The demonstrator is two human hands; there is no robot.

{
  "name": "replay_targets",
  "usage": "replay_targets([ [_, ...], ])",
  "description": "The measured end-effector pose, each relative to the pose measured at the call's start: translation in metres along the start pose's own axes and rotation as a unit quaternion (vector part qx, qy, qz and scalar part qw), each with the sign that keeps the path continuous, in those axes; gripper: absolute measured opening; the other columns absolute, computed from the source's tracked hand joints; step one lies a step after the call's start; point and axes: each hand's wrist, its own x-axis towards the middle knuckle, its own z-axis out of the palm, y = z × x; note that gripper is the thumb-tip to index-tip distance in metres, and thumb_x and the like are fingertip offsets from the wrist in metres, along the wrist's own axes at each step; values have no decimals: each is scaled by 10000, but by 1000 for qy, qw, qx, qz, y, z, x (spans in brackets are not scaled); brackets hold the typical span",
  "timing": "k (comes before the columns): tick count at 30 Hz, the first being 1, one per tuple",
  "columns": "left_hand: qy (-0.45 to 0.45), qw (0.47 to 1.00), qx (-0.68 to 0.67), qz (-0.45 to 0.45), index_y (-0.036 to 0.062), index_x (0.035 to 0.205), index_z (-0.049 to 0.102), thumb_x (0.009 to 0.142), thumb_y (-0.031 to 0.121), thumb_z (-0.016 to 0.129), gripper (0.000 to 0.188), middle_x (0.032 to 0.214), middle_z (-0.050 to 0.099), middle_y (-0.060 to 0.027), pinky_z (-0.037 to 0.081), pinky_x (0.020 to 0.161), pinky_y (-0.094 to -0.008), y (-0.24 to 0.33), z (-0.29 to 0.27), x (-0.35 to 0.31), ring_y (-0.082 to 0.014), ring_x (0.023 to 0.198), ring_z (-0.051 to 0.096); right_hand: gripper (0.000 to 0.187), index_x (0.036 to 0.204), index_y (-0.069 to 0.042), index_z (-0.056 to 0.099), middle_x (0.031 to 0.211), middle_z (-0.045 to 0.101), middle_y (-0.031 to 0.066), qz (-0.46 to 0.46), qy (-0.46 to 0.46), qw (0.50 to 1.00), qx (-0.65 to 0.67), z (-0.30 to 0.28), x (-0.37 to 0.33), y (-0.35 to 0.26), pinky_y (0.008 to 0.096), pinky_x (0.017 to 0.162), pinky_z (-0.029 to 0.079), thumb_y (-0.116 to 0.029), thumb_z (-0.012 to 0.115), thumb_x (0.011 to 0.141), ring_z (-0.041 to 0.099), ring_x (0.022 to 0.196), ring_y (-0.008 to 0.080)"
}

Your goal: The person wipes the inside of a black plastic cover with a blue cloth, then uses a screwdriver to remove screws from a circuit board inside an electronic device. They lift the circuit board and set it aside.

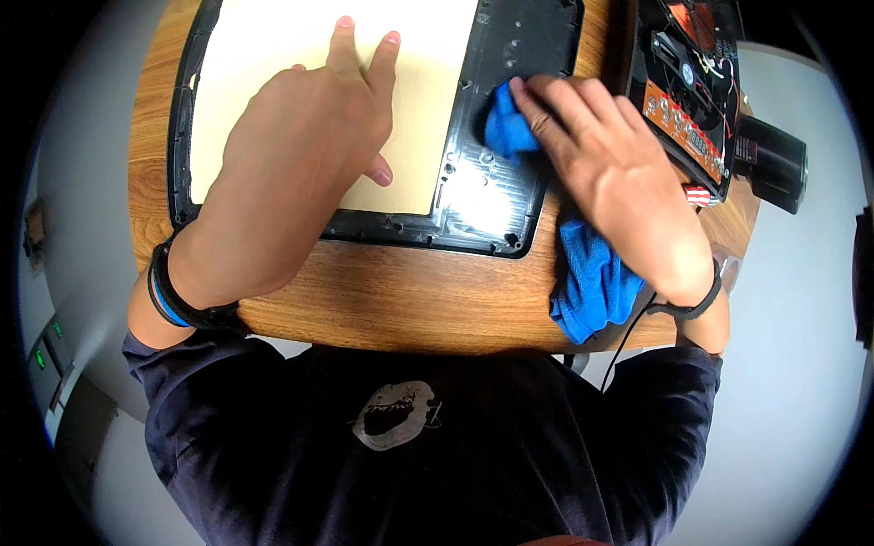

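In the head view, the black shirt [300, 464] bears a pale print [396, 414] of a toothed open mouth, with tiny lettering at its right edge. A dark boxy object [774, 164] past the surface's right side carries small pale print, too fine to make out. Inside an open black housing [715, 182] on the right, a small round label sits on a dark part, and fine markings line the orange circuit board [678, 136].

The surface [410, 309] is brown wood grain with a curved near edge. Pale grey floor [806, 282] spreads to the right; at far left, green lights [41, 358] glow on a device.

On the surface lies a black panel [533, 45] with a cream sheet [264, 55] on it. The left hand [314, 118] rests on the sheet, its grip released, two fingers stretched forward. The right hand's [601, 146] grip is closed over a bunched blue cloth [508, 123] against the panel's bare right strip. More blue cloth [592, 282] lies beneath the right forearm near the edge; whether the two join is hidden.
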Motion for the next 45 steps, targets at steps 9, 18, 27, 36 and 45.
replay_targets([
  [9,44,999,-31,-10,22,1810,467,901,596,835,1136,1686,644,-339,692,821,-318,2,9,-2,-291,947,856,682,1704,6,658,1522,674,137,-111,-37,989,89,-8,-16,-12,393,1152,530,-7,722,1025,632,1383,278],
  [18,40,998,-46,21,-36,1740,574,951,353,947,956,1656,655,-384,667,762,-266,-8,-5,-2,-185,786,810,614,1627,74,658,1414,660,103,-23,116,976,-183,24,40,37,366,1040,511,-140,658,1052,620,1244,258],
  [27,-43,997,-57,29,-84,1668,645,734,36,962,993,1674,614,-436,601,624,-256,-4,-11,-20,-183,759,795,672,1771,22,552,1624,644,151,-96,-46,994,-28,-3,8,-27,390,1239,464,-98,637,1115,596,1451,271],
  [36,6,996,-84,29,-96,1608,699,656,-22,938,984,1660,611,-463,554,607,-251,-7,-4,-21,-166,721,758,522,1497,44,759,1354,672,97,-71,93,985,-123,14,59,26,362,1017,506,-138,708,1011,611,1263,252],
  [45,-17,997,-69,24,-100,1610,690,729,69,968,939,1670,608,-455,565,627,-253,-5,-8,-20,-170,777,777,587,1550,-21,799,1551,695,81,-222,-72,959,158,-14,-4,-58,355,1183,469,-120,840,973,601,1433,242],
])
